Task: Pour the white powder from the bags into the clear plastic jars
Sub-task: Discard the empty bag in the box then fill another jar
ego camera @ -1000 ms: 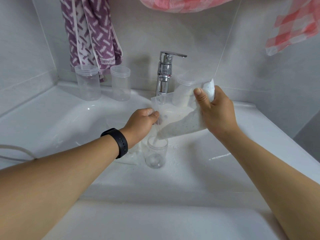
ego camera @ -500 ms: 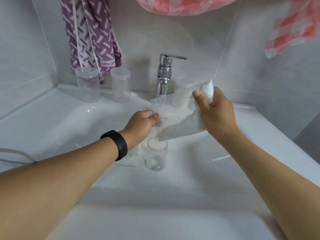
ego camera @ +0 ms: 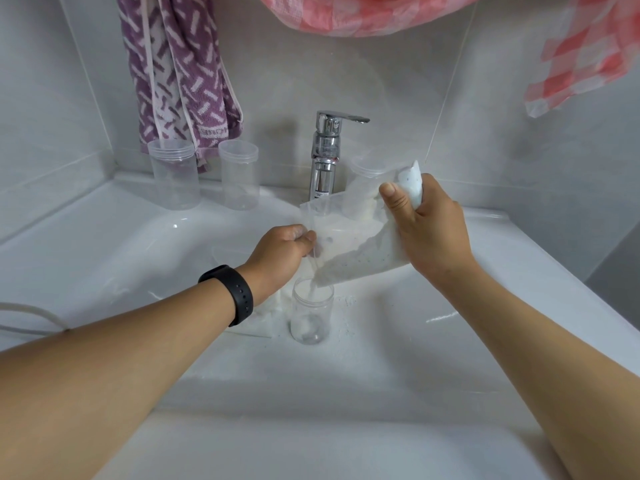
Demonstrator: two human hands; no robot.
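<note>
Your right hand (ego camera: 433, 230) grips the raised, bunched end of the bag (ego camera: 360, 258) of white powder, thumb pressed across its front. Your left hand (ego camera: 284, 251) pinches the bag's lower, open edge. The bag's long axis slopes down from upper right to lower left, its low corner just over the mouth of the clear jar (ego camera: 311, 313) standing upright in the sink (ego camera: 519, 271). A thin stream of powder falls into the jar, which looks nearly empty. Your left hand is the nearer to the jar, just above and left of its rim. Both forearms reach forward, wrists bent inward. Some powder lies spilled around the jar's base. Two more empty jars (ego camera: 175, 178) stand at the back, left of the tap (ego camera: 325, 157).
</note>
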